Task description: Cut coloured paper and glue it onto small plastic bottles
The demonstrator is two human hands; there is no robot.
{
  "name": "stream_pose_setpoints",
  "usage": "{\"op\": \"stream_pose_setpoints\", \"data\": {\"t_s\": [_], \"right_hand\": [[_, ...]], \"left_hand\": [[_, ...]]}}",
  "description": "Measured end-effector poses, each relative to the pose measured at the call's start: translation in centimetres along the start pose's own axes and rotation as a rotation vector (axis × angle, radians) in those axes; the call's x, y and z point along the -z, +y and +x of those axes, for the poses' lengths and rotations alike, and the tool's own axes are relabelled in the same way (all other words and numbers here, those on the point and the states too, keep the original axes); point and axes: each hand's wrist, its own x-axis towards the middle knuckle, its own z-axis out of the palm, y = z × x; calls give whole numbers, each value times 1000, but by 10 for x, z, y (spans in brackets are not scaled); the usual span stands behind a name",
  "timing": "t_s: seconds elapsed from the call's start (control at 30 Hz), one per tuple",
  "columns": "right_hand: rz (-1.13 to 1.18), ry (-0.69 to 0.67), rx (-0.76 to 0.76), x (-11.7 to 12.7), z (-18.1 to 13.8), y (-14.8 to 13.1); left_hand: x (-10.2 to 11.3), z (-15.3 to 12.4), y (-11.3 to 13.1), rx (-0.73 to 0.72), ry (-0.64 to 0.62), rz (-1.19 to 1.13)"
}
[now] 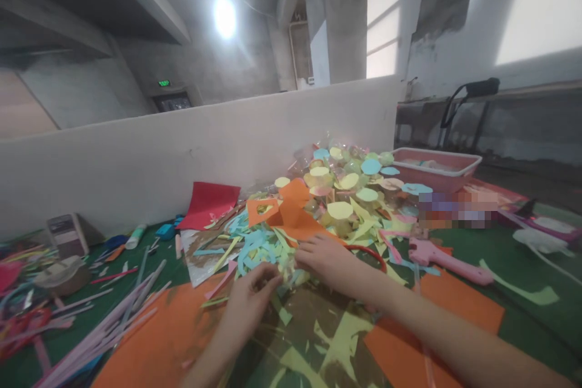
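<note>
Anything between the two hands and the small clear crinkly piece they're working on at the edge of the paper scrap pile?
Nothing visible. The left hand and right hand both meet at the small clear crinkly piece, fingertips on it. Blue and yellow paper scraps lie just behind, not between.

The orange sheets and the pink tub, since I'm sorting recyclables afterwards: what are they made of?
The flat orange sheets look like matte craft paper or thin foam: no glare, clean cut edges; which one is unclear. The pink rectangular tub appears to be moulded plastic, with a smooth rolled rim and slight sheen.
</note>
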Motion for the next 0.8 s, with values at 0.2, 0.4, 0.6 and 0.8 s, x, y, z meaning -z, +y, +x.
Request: {"op": "stream_pose_setpoints", "data": {"t_s": [0.2, 0.4, 0.6, 0.8], "right_hand": [[-58, 36, 37, 7, 1, 1], [-21, 42, 4, 14, 3, 1], [5, 50, -32, 17, 3, -1], [-6, 68, 3, 21, 1, -4]], "left_hand": [[6, -4, 5, -30, -23, -2], [4, 2, 5, -59, -40, -50], [6, 5, 4, -98, 2, -11], [9, 0, 11, -156, 65, 75]]}}
